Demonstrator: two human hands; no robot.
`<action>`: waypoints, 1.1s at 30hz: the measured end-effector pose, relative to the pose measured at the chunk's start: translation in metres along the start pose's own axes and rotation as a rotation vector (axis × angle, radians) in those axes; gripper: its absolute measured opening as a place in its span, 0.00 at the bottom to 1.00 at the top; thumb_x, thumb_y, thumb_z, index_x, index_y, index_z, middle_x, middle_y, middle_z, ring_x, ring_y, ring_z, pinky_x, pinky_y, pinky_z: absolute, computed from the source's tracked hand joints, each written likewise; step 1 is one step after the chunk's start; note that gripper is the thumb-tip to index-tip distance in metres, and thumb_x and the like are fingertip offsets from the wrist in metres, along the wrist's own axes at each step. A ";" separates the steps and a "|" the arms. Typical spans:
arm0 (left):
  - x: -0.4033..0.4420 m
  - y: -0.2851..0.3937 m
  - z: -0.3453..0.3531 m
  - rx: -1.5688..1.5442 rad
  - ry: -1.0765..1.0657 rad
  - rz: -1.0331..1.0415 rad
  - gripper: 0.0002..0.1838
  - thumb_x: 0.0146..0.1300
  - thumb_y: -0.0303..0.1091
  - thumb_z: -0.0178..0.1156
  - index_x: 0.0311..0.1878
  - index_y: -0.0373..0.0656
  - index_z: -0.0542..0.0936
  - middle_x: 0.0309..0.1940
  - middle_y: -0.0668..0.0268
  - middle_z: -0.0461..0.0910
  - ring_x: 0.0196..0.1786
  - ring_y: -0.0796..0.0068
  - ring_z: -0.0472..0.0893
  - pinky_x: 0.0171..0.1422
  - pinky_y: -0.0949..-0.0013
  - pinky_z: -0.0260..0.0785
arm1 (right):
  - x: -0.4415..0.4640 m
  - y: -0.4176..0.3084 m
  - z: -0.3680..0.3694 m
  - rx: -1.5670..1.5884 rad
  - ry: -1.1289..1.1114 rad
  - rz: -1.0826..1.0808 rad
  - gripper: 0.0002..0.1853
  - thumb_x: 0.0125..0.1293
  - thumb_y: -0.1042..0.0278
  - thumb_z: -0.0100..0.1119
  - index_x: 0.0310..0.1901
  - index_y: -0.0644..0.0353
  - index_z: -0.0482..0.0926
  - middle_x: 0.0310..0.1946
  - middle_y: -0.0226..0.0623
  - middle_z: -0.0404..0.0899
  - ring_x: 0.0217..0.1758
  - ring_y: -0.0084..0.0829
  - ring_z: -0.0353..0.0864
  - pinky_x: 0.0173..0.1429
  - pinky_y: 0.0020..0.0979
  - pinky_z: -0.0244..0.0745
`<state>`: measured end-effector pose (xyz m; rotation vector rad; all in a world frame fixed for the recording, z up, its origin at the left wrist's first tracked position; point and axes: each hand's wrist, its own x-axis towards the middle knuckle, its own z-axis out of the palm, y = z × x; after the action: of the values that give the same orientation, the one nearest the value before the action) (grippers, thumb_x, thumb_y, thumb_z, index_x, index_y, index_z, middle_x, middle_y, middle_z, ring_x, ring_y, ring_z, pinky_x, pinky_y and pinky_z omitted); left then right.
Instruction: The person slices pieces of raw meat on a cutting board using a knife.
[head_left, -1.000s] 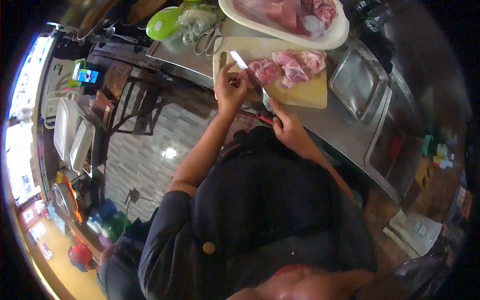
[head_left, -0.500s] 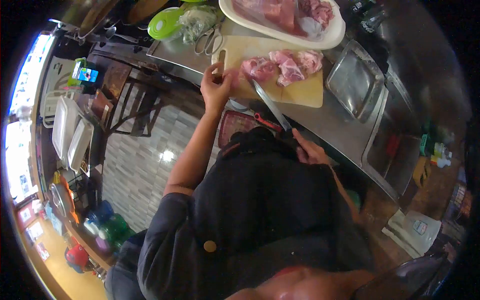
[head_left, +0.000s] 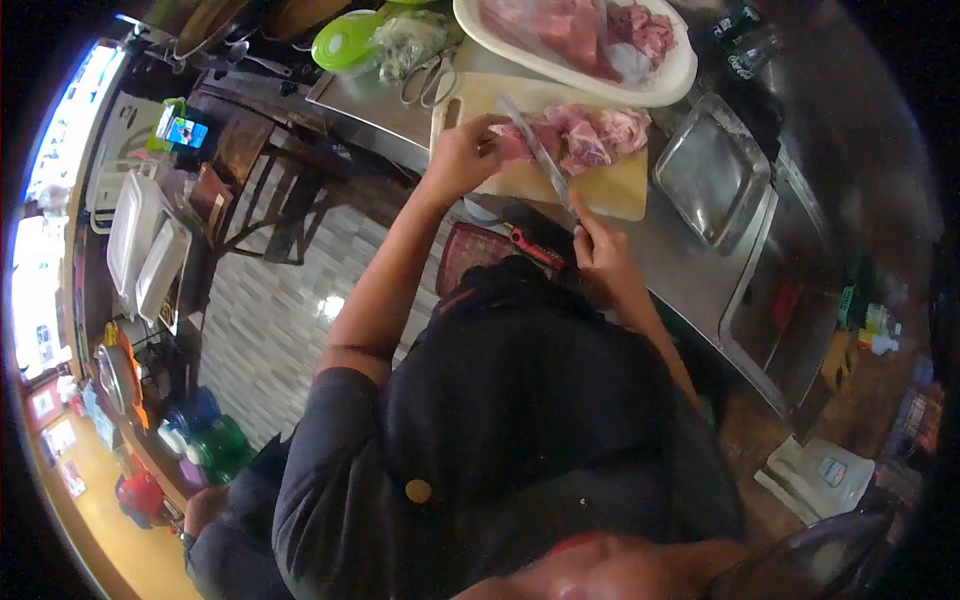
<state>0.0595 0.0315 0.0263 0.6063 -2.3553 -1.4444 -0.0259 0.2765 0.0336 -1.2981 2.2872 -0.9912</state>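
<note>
My right hand [head_left: 602, 250] is closed round the handle of a long knife [head_left: 543, 160]. The blade lies across raw meat [head_left: 588, 138] on a pale cutting board [head_left: 615, 195]. My left hand [head_left: 468, 156] has its fingers bent onto the left end of the meat, just left of the blade; the fingertips are partly hidden. Several pink pieces sit close together on the board. Behind it stands a white tub [head_left: 560, 75] with more raw meat and clear plastic. Scissors [head_left: 430, 82] lie at the board's back left corner.
A metal tray [head_left: 712, 172] stands right of the board on the steel counter [head_left: 680, 255]. A green lid [head_left: 345, 45] and a plastic bag of greens [head_left: 410, 45] are back left. Below the counter edge is a red basket [head_left: 465, 258]. Another person's sleeve [head_left: 235, 545] shows lower left.
My right hand has moved forward, bringing the knife from the board's front edge onto the meat. My left hand has moved right and now grips the end of the meat.
</note>
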 end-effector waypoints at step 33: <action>-0.043 -0.026 0.017 0.240 0.356 0.126 0.09 0.49 0.25 0.61 0.35 0.44 0.83 0.33 0.59 0.81 0.39 0.58 0.80 0.45 0.62 0.73 | -0.018 0.031 0.029 0.421 -0.267 0.114 0.26 0.59 0.78 0.50 0.63 0.59 0.68 0.55 0.45 0.76 0.48 0.31 0.79 0.51 0.26 0.70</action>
<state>0.0930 0.0557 -0.0067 0.6956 -2.2467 -0.9195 -0.0188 0.2900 -0.0091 -1.0403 1.8083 -1.1086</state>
